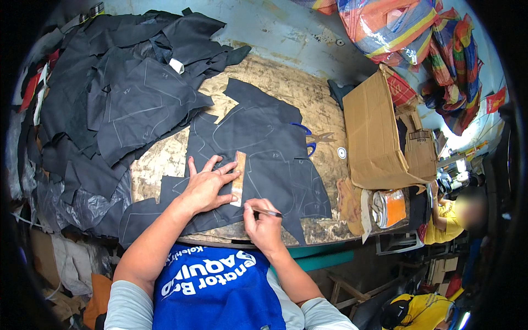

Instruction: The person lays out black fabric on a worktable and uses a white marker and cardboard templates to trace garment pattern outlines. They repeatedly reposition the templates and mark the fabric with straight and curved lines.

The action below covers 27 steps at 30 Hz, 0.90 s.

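Note:
Dark grey fabric (pixel 264 126) marked with pale outlines lies spread on a worn wooden table (pixel 286 82). My left hand (pixel 206 184) rests on it with fingers spread, the fingertips pressing the edge of a short wooden ruler (pixel 238 176). Close to the ruler's near end, my right hand (pixel 263 223) grips a slim dark pen (pixel 267 211), its tip pointing at the fabric. Blue-handled scissors (pixel 311 139) lie beyond the right hand, by the fabric's right edge, their blades apart.
Dark fabric pieces (pixel 137 104) are heaped at the left, some outlined. An open cardboard box (pixel 377 129) stands at the right, near a packet with orange (pixel 393 208). Striped plastic sacks (pixel 390 27) hang at the back. Two people in yellow (pixel 443 223) are at the far right.

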Each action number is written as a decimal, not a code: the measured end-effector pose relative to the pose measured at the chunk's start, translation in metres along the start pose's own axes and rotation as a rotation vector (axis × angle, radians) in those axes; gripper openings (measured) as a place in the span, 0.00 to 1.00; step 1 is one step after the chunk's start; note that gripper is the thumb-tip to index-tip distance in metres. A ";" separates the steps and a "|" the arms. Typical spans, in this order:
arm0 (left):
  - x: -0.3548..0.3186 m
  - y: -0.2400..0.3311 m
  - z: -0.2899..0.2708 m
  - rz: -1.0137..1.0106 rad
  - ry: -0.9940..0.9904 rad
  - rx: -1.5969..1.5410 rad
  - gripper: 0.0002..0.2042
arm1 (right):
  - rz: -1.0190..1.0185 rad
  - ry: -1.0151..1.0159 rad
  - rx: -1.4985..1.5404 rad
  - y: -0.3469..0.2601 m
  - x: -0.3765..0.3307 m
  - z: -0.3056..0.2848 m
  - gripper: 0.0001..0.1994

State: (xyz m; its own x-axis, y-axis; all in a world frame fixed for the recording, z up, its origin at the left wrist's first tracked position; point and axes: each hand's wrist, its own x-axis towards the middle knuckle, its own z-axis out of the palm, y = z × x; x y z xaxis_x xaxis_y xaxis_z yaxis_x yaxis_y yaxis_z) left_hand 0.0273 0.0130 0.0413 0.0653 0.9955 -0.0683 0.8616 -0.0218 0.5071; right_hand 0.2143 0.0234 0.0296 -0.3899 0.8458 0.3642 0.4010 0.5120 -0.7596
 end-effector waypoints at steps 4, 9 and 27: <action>-0.010 -0.010 -0.008 0.052 -0.018 -0.043 0.32 | 0.221 0.029 0.437 0.012 0.015 0.013 0.02; -0.037 -0.020 -0.021 0.028 -0.021 -0.075 0.34 | 0.051 0.015 0.171 0.020 0.021 0.019 0.03; -0.040 -0.025 -0.014 -0.341 0.605 -0.602 0.16 | -0.088 0.165 0.103 0.022 0.014 0.024 0.03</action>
State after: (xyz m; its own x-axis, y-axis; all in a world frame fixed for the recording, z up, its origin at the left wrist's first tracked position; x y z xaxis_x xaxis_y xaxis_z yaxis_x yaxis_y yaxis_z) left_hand -0.0039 -0.0247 0.0429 -0.5648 0.8215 0.0789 0.3676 0.1648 0.9153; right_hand 0.1973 0.0431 0.0051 -0.2749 0.8161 0.5084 0.2810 0.5738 -0.7693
